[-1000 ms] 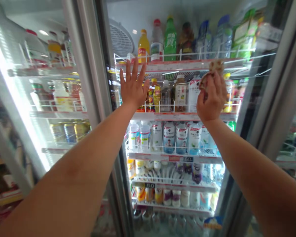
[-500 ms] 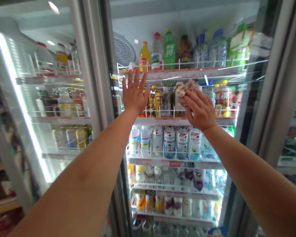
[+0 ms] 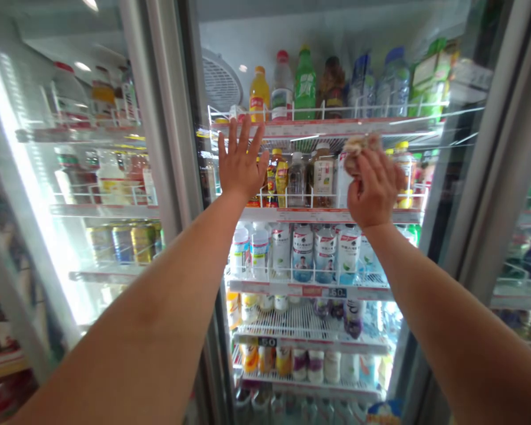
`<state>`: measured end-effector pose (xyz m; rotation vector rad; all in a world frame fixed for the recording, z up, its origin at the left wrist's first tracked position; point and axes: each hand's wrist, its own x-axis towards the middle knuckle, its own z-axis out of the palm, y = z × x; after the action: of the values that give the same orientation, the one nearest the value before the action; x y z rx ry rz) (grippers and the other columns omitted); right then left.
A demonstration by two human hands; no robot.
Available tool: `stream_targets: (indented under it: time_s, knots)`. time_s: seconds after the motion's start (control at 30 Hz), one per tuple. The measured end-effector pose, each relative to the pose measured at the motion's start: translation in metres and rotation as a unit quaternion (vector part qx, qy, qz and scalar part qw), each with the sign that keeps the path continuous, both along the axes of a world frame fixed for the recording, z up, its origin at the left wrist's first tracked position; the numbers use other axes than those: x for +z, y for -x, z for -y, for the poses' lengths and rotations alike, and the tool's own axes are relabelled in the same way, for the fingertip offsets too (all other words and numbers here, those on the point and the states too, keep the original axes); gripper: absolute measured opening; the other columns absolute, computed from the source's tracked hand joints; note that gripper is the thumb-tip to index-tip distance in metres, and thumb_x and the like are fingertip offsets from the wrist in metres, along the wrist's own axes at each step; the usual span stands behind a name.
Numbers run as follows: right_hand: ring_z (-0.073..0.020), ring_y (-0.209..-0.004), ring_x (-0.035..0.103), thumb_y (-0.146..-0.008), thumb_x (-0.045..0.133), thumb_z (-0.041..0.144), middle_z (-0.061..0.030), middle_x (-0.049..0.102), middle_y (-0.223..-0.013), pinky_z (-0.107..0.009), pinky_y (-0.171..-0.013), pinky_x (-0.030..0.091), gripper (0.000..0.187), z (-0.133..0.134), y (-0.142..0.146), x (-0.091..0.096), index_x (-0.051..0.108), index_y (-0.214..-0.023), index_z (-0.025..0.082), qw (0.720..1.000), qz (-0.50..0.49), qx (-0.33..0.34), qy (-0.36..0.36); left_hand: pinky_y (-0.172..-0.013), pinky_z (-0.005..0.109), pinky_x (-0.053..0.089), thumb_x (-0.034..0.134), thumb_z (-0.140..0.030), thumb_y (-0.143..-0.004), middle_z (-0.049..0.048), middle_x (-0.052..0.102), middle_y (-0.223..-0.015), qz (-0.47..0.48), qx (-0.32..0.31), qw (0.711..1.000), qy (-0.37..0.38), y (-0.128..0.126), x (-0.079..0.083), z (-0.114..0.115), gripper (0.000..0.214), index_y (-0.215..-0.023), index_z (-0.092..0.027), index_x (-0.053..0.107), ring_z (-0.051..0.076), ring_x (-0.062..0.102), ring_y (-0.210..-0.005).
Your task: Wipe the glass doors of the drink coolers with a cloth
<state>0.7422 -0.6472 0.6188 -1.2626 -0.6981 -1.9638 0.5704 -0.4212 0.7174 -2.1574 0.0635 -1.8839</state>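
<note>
We have both hands up at the glass door (image 3: 336,32) of a drinks fridge. Our left hand (image 3: 241,168) is flat, fingers spread, palm toward the glass, in front of the left end of the second shelf; looks braced, but we can't confirm palm contact. Our right hand (image 3: 375,186) has a bunched cloth (image 3: 354,152) under its fingertips, fingers curled over it, thumb lower and to the left. Cloth is up against the glass, right of center, just below the top shelf (image 3: 292,128) edge as we see it. Hands sit well apart, about level.

Behind the glass, top shelf: orange bottle (image 3: 259,93), red-capped bottle (image 3: 282,88), green bottle (image 3: 305,88), then blue-capped bottles further right. Second shelf: tea bottle (image 3: 323,172) between our hands, closer to the right one. More bottles on the lower shelves; we read "60" on one tag (image 3: 337,293). Left of the steel frame (image 3: 168,118), the next section has cans (image 3: 142,243) on its third shelf. Right edge is blurred.
</note>
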Motion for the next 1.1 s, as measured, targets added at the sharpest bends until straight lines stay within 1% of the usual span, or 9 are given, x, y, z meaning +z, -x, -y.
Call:
stream_targets:
  time_s: [0.1, 0.2, 0.27, 0.4, 0.47, 0.67, 0.83, 1.0, 1.1]
  knots:
    - [-0.0314, -0.139, 0.045, -0.088, 0.044, 0.02, -0.0109, 0.057, -0.143, -0.055, -0.113, 0.034, 0.055, 0.0, -0.003, 0.0, 0.055, -0.141, 0.017, 0.997, -0.012, 0.018, -0.071, -0.129, 0.053, -0.003, 0.04, -0.042, -0.096, -0.0132, 0.013, -0.164, -0.006, -0.016, 1.0, 0.005, 0.0, 0.0, 0.001, 0.061, -0.156, -0.037, 0.033, 0.022, 0.001, -0.154]
    - [-0.0258, -0.142, 0.044, -0.092, 0.047, 0.024, -0.0036, 0.057, -0.144, -0.047, -0.116, 0.033, 0.05, 0.0, 0.004, -0.002, 0.055, -0.141, 0.023, 0.993, 0.042, -0.02, 0.112, -0.129, 0.053, -0.005, 0.04, -0.043, -0.096, -0.014, 0.013, -0.164, -0.008, -0.025, 1.0, 0.006, 0.0, 0.0, 0.0, 0.06, -0.156, -0.037, 0.033, 0.021, -0.001, -0.154]
    - [-0.0224, -0.14, 0.046, -0.094, 0.046, 0.022, -0.0006, 0.059, -0.142, -0.045, -0.117, 0.032, 0.047, 0.0, 0.006, -0.002, 0.056, -0.14, 0.026, 0.986, 0.065, -0.033, 0.148, -0.129, 0.052, -0.005, 0.04, -0.044, -0.096, -0.0155, 0.013, -0.163, -0.008, -0.03, 1.0, 0.005, -0.001, 0.0, -0.001, 0.06, -0.155, -0.038, 0.033, 0.02, -0.003, -0.154]
    - [-0.0283, -0.137, 0.05, -0.096, 0.039, 0.02, -0.0064, 0.061, -0.14, -0.052, -0.112, 0.037, 0.046, -0.002, -0.003, 0.001, 0.059, -0.137, 0.022, 0.998, 0.016, 0.014, -0.058, -0.13, 0.051, -0.006, 0.04, -0.045, -0.096, -0.0187, 0.014, -0.162, -0.008, -0.039, 0.999, 0.007, 0.0, -0.001, -0.001, 0.059, -0.155, -0.041, 0.032, 0.017, -0.007, -0.154]
    - [-0.0307, -0.137, 0.048, -0.096, 0.039, 0.022, -0.0086, 0.06, -0.14, -0.054, -0.111, 0.038, 0.046, -0.001, -0.004, 0.002, 0.06, -0.137, 0.02, 0.995, -0.005, 0.031, -0.092, -0.13, 0.05, -0.006, 0.041, -0.045, -0.096, -0.0189, 0.014, -0.162, -0.009, -0.033, 0.999, 0.011, 0.0, -0.001, 0.0, 0.059, -0.155, -0.041, 0.032, 0.017, -0.007, -0.153]
    - [-0.0252, -0.144, 0.041, -0.097, 0.045, 0.031, -0.0015, 0.054, -0.147, -0.048, -0.117, 0.035, 0.047, 0.002, 0.01, -0.003, 0.055, -0.142, 0.026, 0.979, 0.015, -0.024, 0.201, -0.13, 0.049, -0.008, 0.04, -0.045, -0.097, -0.0176, 0.019, -0.161, -0.007, -0.029, 1.0, 0.007, 0.001, -0.001, 0.001, 0.06, -0.156, -0.039, 0.032, 0.016, -0.01, -0.153]
    - [-0.0298, -0.141, 0.044, -0.1, 0.036, 0.024, -0.0084, 0.056, -0.145, -0.054, -0.115, 0.034, 0.047, -0.001, 0.004, -0.002, 0.054, -0.143, 0.021, 0.999, -0.032, 0.009, -0.005, -0.13, 0.047, -0.01, 0.037, -0.047, -0.097, -0.0206, 0.014, -0.161, -0.018, -0.026, 0.999, 0.015, 0.001, -0.001, 0.001, 0.059, -0.156, -0.041, 0.029, 0.013, -0.012, -0.152]
    - [-0.0266, -0.143, 0.042, -0.097, 0.043, 0.023, -0.0026, 0.056, -0.146, -0.049, -0.115, 0.036, 0.048, -0.001, 0.007, -0.004, 0.054, -0.143, 0.025, 0.986, 0.031, -0.023, 0.162, -0.13, 0.046, -0.01, 0.036, -0.048, -0.097, -0.02, 0.011, -0.162, -0.02, -0.023, 0.999, 0.02, 0.002, -0.001, 0.001, 0.06, -0.156, -0.039, 0.03, 0.013, -0.011, -0.152]
    - [-0.0275, -0.139, 0.047, -0.097, 0.041, 0.021, -0.0035, 0.058, -0.144, -0.051, -0.114, 0.037, 0.048, -0.002, 0.007, -0.004, 0.056, -0.142, 0.024, 0.995, 0.019, -0.025, 0.096, -0.131, 0.045, -0.01, 0.034, -0.048, -0.098, -0.0203, 0.006, -0.162, -0.023, -0.01, 0.999, 0.022, 0.0, -0.001, 0.0, 0.061, -0.157, -0.037, 0.028, 0.013, -0.013, -0.152]
